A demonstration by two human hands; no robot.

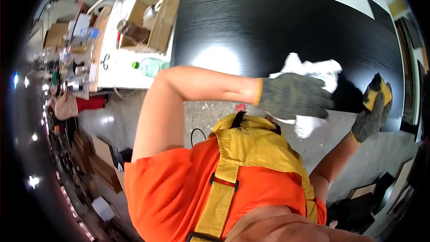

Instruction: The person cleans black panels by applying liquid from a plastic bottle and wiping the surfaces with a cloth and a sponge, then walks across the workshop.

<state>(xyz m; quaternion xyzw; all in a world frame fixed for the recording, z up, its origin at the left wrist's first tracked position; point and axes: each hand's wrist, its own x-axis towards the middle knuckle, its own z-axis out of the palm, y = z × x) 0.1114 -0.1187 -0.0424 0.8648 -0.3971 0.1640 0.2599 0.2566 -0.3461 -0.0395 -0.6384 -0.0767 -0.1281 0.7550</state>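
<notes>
My left hand [295, 96], in a grey knit glove with a yellow cuff, is closed over a crumpled white cloth [313, 69] at the near edge of a large black panel [277, 22]. Parts of the cloth stick out beyond the fingers on both sides. Near the panel's right end, my right hand [375, 115], gloved alike, grips a small yellow-and-black block [371, 94]. Its exact kind cannot be made out. The panel lies flat, with a dark wood-grain surface that reflects a bright lamp.
Left of the panel, a cardboard box [163, 22] holds a brown jar [134, 31] and other items. Beside it lie a green-capped plastic bottle [152, 66] and scissors [105, 62]. Boards [105, 170] stand on the floor at left. Another person [67, 106] is in the left background.
</notes>
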